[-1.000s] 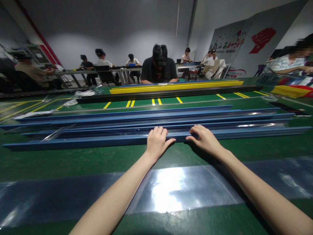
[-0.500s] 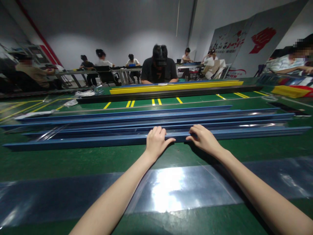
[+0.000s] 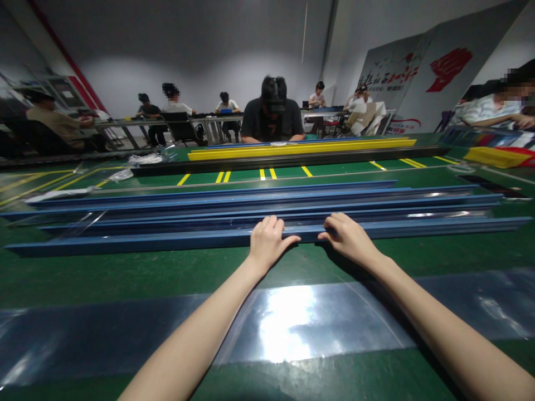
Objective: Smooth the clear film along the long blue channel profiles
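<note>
Several long blue strips lie side by side across the green table [image 3: 125, 273]. The nearest blue strip [image 3: 134, 241] runs almost the full width of the view. My left hand [image 3: 267, 241] grips its middle, fingers curled over the top edge and thumb on the near side. My right hand [image 3: 348, 236] holds the same strip a little to the right, fingers bent over its top. A clear plastic sleeve [image 3: 292, 323] lies flat on the table under my forearms.
A yellow strip [image 3: 298, 148] on a black rail lies further back. A person in a dark shirt [image 3: 272, 114] sits across the table. Other people sit at tables behind and at the right edge. Crumpled plastic [image 3: 144, 160] lies at the back left.
</note>
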`<state>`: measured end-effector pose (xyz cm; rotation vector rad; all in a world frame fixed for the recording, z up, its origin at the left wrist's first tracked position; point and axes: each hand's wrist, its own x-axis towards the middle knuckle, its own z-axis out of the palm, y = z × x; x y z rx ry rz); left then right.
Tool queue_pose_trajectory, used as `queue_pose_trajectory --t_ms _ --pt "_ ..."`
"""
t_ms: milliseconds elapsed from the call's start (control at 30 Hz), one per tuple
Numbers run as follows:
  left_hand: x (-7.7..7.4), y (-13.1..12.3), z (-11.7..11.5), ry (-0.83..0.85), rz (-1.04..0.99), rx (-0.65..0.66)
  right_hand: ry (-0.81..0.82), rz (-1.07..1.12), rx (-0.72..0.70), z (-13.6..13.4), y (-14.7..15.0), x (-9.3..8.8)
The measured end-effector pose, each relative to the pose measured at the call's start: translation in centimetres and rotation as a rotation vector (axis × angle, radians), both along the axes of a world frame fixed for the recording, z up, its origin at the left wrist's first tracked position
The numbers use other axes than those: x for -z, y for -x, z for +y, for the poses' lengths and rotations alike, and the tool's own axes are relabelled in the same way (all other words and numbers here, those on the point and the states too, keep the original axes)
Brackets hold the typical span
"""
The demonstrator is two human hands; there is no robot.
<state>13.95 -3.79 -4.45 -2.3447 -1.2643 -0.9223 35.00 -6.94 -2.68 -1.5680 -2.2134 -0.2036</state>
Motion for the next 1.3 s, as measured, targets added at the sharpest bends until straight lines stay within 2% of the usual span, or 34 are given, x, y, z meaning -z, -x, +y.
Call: queue_pose_trajectory --t_ms 467,767,967,1133,1300 --pt "0.1 0.0 0.0 0.016 0.018 0.018 -0.004 -0.020 0.015 -0.1 0.1 -0.1" --pt "0.1 0.0 -0.1 -0.017 0.102 0.021 -0.001 -0.015 0.026 -0.2 0.2 -0.1" --pt "0.1 0.0 -0.2 -0.010 0.133 0.034 0.018 -0.039 -0.019 -0.3 0.4 -0.2" --pt "0.1 0.0 -0.2 -0.004 0.141 0.040 -0.006 -0.113 -0.045 -0.5 1.4 0.2" --pt "0.1 0.0 -0.2 -0.013 0.149 0.039 -0.039 -0.097 -0.088 -0.5 2.8 0.8"
